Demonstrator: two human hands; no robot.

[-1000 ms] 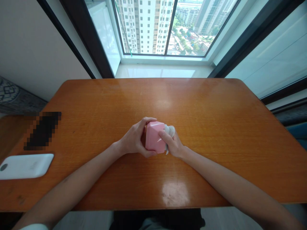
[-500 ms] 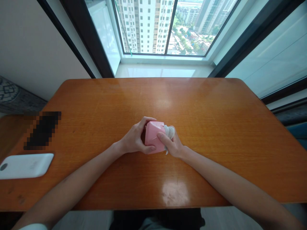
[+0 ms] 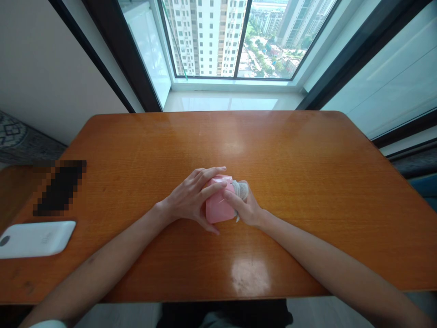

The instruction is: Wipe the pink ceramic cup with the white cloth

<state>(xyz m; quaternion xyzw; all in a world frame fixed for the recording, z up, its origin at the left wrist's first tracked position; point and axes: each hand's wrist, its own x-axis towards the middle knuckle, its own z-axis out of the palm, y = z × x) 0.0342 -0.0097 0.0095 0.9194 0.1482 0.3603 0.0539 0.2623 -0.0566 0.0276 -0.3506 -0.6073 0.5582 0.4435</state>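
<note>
A small pink box [image 3: 216,209] sits between both hands at the middle of the orange wooden table [image 3: 307,182]. My left hand [image 3: 191,200] lies over its left side and top, fingers spread across the pink surface. My right hand [image 3: 246,207] grips the box from the right, thumb on the pink face, and also holds a crumpled grey-white cloth or tissue [image 3: 241,188] against the box's far right corner. The box's underside and right face are hidden.
A white flat device [image 3: 36,238] lies at the table's near left, with a blurred dark patch [image 3: 59,187] behind it. Beyond the table's far edge are a white sill [image 3: 221,102] and large windows.
My left hand has loosened its curl around the box and now lies with fingers stretched over the top. The box sits lower and shows less of its face. My right hand has barely moved.
</note>
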